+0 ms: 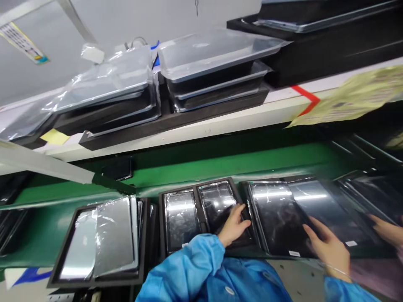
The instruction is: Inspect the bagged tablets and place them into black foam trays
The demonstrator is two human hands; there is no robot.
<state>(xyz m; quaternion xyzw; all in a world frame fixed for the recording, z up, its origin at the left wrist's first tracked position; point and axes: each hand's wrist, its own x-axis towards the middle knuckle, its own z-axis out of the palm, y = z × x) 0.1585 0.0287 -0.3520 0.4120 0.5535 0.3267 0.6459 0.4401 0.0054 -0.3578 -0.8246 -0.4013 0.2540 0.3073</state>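
Glass display panels (277, 218) lie on a green conveyor belt (201, 161), 2 in the middle black tray (161, 222). They look thin, stiff, slippery and fragile, best taken by the edges. The left hand (233, 226) curls against one panel, not clearly pinching; the right hand (327, 247) spreads above another.

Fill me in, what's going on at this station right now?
A person in a blue smock is working over dark glossy panels lying in black trays on a green belt. Their left hand rests on a panel; their right hand is spread over a neighbouring panel. Another person's hand reaches in at far right. Plastic-covered trays sit stacked on the shelf above.
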